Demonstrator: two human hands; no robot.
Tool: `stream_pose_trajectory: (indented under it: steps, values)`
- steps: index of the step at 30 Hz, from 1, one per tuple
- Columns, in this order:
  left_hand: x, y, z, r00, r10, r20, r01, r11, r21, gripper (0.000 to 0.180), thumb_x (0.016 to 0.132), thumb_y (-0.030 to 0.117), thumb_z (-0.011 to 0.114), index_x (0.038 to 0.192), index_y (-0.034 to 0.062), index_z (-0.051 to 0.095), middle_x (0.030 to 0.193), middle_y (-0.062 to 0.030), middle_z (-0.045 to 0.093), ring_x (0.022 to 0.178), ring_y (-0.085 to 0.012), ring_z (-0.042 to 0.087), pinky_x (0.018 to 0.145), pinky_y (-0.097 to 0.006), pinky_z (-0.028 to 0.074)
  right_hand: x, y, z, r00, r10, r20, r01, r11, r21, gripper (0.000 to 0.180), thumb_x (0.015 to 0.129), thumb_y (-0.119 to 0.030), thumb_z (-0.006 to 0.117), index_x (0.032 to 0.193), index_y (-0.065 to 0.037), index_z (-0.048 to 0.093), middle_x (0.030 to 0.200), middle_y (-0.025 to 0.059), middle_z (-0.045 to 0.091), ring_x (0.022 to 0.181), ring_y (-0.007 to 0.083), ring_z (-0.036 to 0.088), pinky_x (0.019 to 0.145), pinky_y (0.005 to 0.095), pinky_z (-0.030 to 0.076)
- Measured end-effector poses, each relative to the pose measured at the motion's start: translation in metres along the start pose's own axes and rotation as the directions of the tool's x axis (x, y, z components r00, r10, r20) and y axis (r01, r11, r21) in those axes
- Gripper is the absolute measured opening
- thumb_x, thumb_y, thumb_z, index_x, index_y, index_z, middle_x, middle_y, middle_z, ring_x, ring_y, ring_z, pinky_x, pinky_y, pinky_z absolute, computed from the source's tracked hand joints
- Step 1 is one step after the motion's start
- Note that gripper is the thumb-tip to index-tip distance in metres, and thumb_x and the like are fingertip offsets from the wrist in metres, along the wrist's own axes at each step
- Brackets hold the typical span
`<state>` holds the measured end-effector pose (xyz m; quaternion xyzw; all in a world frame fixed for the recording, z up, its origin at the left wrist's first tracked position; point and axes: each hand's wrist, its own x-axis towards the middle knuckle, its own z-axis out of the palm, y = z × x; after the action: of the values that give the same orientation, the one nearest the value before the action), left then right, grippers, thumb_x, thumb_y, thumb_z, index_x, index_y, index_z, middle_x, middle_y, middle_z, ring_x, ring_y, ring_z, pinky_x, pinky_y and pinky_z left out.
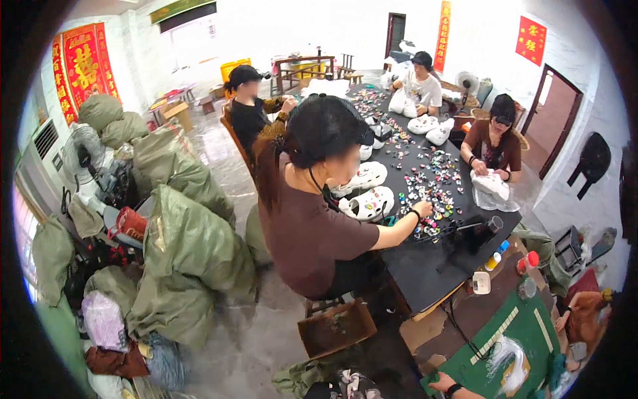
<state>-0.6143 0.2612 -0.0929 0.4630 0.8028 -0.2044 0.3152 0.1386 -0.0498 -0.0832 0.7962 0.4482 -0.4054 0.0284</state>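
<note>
At the lower edge, my left hand [441, 383], with a black band at its wrist, rests on the near left corner of a green mat [458, 369]. Its fingers look spread, and I make out nothing in them. On the mat, close to that hand, lies a bundle of thin white translucent strands [510, 366] over a small yellowish piece. Pale ruler-like strips [495, 336] are on the mat too. I cannot make out my right hand.
A co-worker [319, 199] reaches over small colourful charms [432, 179] on a black table [425, 279]; others handle white clogs [375, 203]. Small bottles [493, 261] stand at its corner. Green sacks [193, 239] fill the left; a cardboard box [337, 329] lies on the floor.
</note>
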Motion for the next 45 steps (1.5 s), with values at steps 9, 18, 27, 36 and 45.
stream_pose_trajectory:
  steps: [9, 18, 27, 36, 45]
  values:
    - [0.041, 0.006, -0.056, 0.997, 0.073, 0.015, -0.074, 0.996, 0.059, 0.068, 0.075, 0.048, 0.065, 0.132, 0.0163, 0.049, 0.138, -0.0136, 0.047, 0.128, -0.033, 0.044, 0.104, -0.047, 0.037, 0.113, -0.011, 0.029, 0.758, 0.242, 0.606, 0.087, 0.883, -0.462, 0.072, 0.076, -0.064, 0.061, 0.121, -0.007, 0.06, 0.089, 0.0148, 0.068, 0.085, 0.0309, 0.062, 0.073, 0.0414, 0.046]
    - [0.047, 0.023, -0.098, 0.997, 0.074, 0.027, -0.077, 0.988, 0.133, 0.062, 0.076, 0.048, 0.064, 0.129, 0.0181, 0.054, 0.136, -0.0124, 0.05, 0.127, -0.0317, 0.046, 0.103, -0.046, 0.038, 0.169, -0.092, 0.061, 0.409, -0.518, 0.751, 0.887, 0.033, -0.461, 0.026, 0.09, -0.032, 0.054, 0.098, -0.01, 0.063, 0.093, 0.0126, 0.066, 0.088, 0.0314, 0.064, 0.078, 0.0428, 0.051]
    - [0.061, 0.032, -0.076, 0.993, 0.067, 0.101, -0.087, 0.976, 0.2, 0.056, 0.077, 0.048, 0.063, 0.125, 0.0198, 0.059, 0.135, -0.0112, 0.053, 0.126, -0.0303, 0.048, 0.103, -0.044, 0.04, 0.11, -0.236, -0.017, 0.746, -0.208, 0.632, 0.382, 0.912, -0.15, 0.037, 0.088, -0.04, 0.053, 0.103, -0.008, 0.065, 0.096, 0.0149, 0.068, 0.085, 0.0336, 0.064, 0.075, 0.0416, 0.05]
    - [-0.19, -0.123, 0.164, 0.851, -0.346, 0.395, 0.372, 0.928, 0.011, 0.051, 0.078, 0.047, 0.062, 0.121, 0.0216, 0.063, 0.133, -0.01, 0.055, 0.124, -0.029, 0.051, 0.102, -0.042, 0.041, 0.108, -0.321, -0.089, 0.697, -0.49, 0.523, 0.627, 0.771, -0.113, 0.045, 0.084, -0.038, 0.065, 0.112, -0.004, 0.065, 0.102, 0.0173, 0.068, 0.093, 0.0309, 0.066, 0.081, 0.0371, 0.053]
    - [-0.427, -0.063, 0.262, 0.532, -0.786, 0.316, 0.846, 0.476, -0.241, 0.053, 0.078, 0.042, 0.066, 0.12, 0.0095, 0.061, 0.128, -0.0149, 0.056, 0.123, -0.0319, 0.049, 0.1, -0.044, 0.042, 0.161, -0.348, -0.108, 0.569, -0.614, 0.548, 0.794, 0.584, -0.17, 0.034, 0.078, -0.026, 0.068, 0.1, -0.001, 0.067, 0.095, 0.0196, 0.069, 0.089, 0.0343, 0.066, 0.078, 0.0404, 0.053]
